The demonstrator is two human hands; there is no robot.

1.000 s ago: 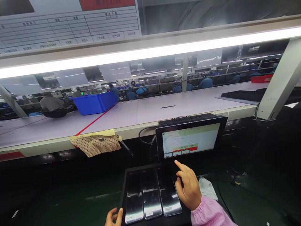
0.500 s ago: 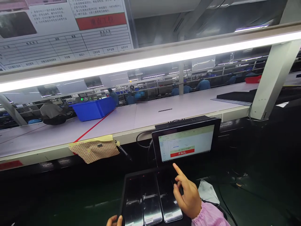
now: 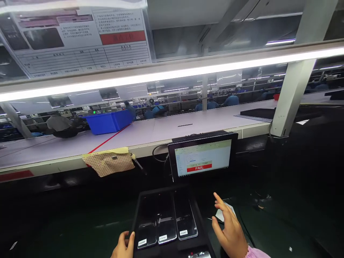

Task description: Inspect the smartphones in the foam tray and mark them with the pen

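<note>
Three dark smartphones lie side by side in a black tray (image 3: pixel 202 218): a left phone (image 3: pixel 147 224), a middle phone (image 3: pixel 167 222) and a right phone (image 3: pixel 185 218), each with a small white label at its lower end. Part of another shiny phone (image 3: pixel 200 254) shows at the bottom edge. My left hand (image 3: pixel 124 245) grips the tray's left edge, its thumb beside the left phone. To the right of the tray, my right hand (image 3: pixel 228 227) hovers open, fingers apart and holding nothing. Beyond the tray stands a monitor (image 3: pixel 202 157) with a red FAIL bar.
A white sheet (image 3: pixel 225 212) lies behind my right hand, near cables. A perforated yellow-backed pad (image 3: pixel 109 163) and a pen-like tool (image 3: pixel 138 164) hang at the bench edge (image 3: pixel 59 163). On the bench stands a blue bin (image 3: pixel 107 122). A post (image 3: pixel 291 96) rises at the right.
My right hand has moved right, off the right phone, and its fingers have spread. More of the tray and my left hand now shows. The view has shifted slightly.
</note>
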